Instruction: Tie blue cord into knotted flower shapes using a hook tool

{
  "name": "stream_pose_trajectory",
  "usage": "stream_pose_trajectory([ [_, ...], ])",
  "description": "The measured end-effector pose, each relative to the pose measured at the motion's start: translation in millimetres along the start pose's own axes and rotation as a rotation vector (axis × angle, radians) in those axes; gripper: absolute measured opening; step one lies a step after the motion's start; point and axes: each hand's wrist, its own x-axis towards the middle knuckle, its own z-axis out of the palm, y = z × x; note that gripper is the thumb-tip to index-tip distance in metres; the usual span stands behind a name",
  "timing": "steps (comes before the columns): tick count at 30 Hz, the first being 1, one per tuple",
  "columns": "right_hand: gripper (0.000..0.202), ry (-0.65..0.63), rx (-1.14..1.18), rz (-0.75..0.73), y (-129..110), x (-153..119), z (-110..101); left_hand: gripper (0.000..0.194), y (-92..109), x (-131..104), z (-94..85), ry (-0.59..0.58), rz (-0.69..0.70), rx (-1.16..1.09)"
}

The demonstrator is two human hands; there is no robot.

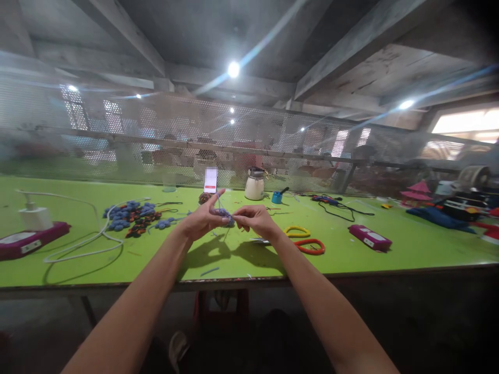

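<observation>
Above the green table, my left hand [200, 218] is closed on a small blue-purple crochet piece [224, 214], with a strand of yarn [220, 192] running up over its raised index finger. My right hand [255, 218] meets it from the right, thumb and fingertips pinched at the edge of the piece. Whatever thin thing lies in that pinch is too small to make out. Below the right wrist lie scissors with a yellow handle [298, 235] and an orange-red handle [320, 250], their blades partly hidden by the wrist.
Blue crocheted flowers [119, 215] and dark multicoloured ones [138, 228] lie left, near a white cable [83, 255] and purple power strip [50, 240]. Behind stand a lit phone [210, 178], a pale kettle [254, 187] and a blue pot [276, 197]. Another power strip [368, 237] lies right.
</observation>
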Motion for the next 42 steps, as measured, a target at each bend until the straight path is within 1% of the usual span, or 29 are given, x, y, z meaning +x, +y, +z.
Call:
stream_pose_trajectory([
  [2,0.032,-0.031,0.03,-0.007,-3.2,-0.8,-1.8,0.114,0.6,-1.1,0.4,-0.036,0.004,-0.008],
  [5,0.031,-0.044,0.043,-0.009,-8.2,-1.7,-3.8,0.113,0.6,-1.6,1.0,-0.057,0.024,-0.016],
  [12,0.027,-0.026,0.079,-0.003,-15.9,-2.5,-3.8,0.109,-0.5,-1.0,4.5,-0.035,0.032,-0.039],
  [18,0.029,-0.006,0.014,-0.034,-10.0,-1.1,-3.0,0.113,-1.1,1.7,5.4,0.024,0.054,-0.027],
  [23,0.032,0.015,-0.073,-0.088,-3.4,-1.0,-0.9,0.109,-4.7,4.1,0.7,0.038,0.023,-0.05],
  [29,0.029,0.027,-0.142,-0.143,-3.2,-2.3,-0.7,0.109,-6.4,6.6,-0.1,0.066,-0.01,-0.084],
  [37,0.026,0.021,-0.183,-0.122,-0.3,-1.7,-3.3,0.108,-5.6,6.8,-1.2,0.064,0.012,-0.087],
  [42,0.026,0.013,-0.142,-0.104,-3.5,-2.4,-1.9,0.11,-6.9,6.3,-3.2,0.043,0.014,-0.072],
])
